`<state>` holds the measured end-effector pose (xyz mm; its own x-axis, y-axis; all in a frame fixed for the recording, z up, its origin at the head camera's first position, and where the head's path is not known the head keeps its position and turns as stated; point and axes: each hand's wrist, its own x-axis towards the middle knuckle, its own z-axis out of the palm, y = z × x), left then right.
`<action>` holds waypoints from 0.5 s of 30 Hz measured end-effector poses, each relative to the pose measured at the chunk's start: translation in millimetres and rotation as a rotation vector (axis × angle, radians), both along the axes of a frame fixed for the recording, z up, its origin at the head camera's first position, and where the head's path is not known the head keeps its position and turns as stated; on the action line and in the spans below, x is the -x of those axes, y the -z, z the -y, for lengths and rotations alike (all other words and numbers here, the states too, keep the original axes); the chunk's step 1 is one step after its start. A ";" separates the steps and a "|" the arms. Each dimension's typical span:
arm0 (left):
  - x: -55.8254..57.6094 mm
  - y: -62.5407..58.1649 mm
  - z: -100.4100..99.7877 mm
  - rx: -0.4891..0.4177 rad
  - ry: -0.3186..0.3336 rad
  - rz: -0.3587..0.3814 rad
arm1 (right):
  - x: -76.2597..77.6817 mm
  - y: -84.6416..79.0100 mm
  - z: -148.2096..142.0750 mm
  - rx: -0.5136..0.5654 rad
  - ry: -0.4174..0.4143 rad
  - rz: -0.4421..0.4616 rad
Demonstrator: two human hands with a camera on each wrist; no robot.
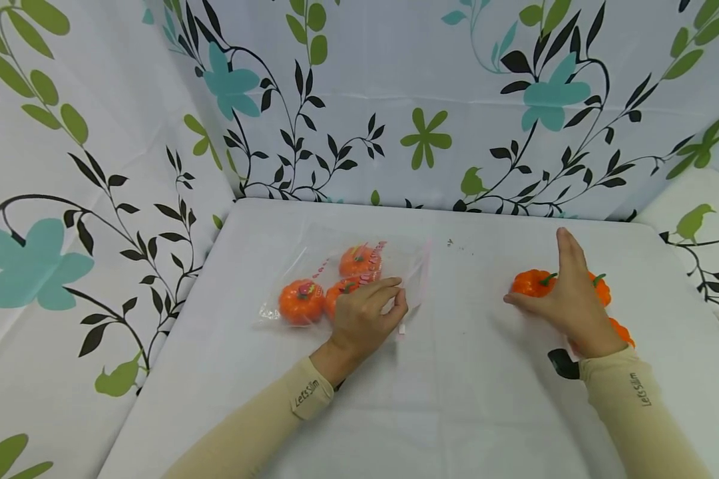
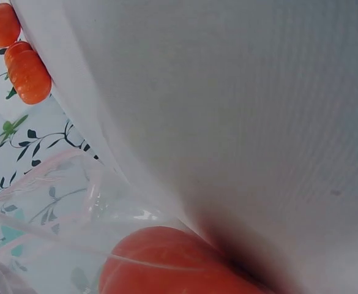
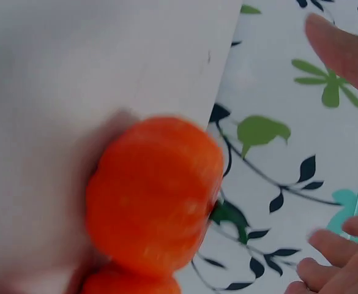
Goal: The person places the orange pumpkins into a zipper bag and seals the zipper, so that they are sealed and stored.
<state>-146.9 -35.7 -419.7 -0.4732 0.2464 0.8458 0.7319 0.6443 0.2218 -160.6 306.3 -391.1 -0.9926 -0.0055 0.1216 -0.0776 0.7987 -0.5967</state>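
Observation:
A clear plastic bag (image 1: 293, 266) with red print lies on the table, holding several small orange pumpkins (image 1: 301, 302). My left hand (image 1: 365, 316) pinches the bag near its open right end, thumb and forefinger together, and partly covers one pumpkin inside. In the left wrist view, the bag's film (image 2: 62, 233) stands raised beside a pumpkin (image 2: 166, 263). On the right, my right hand (image 1: 575, 309) hovers over loose pumpkins, thumb and fingers spread wide, nothing in its grasp. One of these, a pumpkin (image 3: 157, 196) with a green stem, shows in the right wrist view, apart from the fingers.
A white-covered table (image 1: 467, 399) carries everything. Two more loose pumpkins, one (image 1: 601, 289) beyond and another (image 1: 623, 331) beside the right hand, are partly hidden. A leaf-patterned curtain (image 1: 347, 100) hangs behind the table and along its sides.

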 end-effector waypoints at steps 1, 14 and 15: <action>-0.1 0.2 0.2 0.001 -0.003 -0.002 | 0.9 0.9 -4.0 -0.029 -0.001 0.023; -1.8 -0.7 0.0 0.005 0.003 0.014 | 8.9 13.3 -34.4 -0.271 -0.047 0.176; -1.8 -0.8 0.1 0.006 0.003 0.014 | 9.0 13.9 -35.4 -0.276 -0.042 0.177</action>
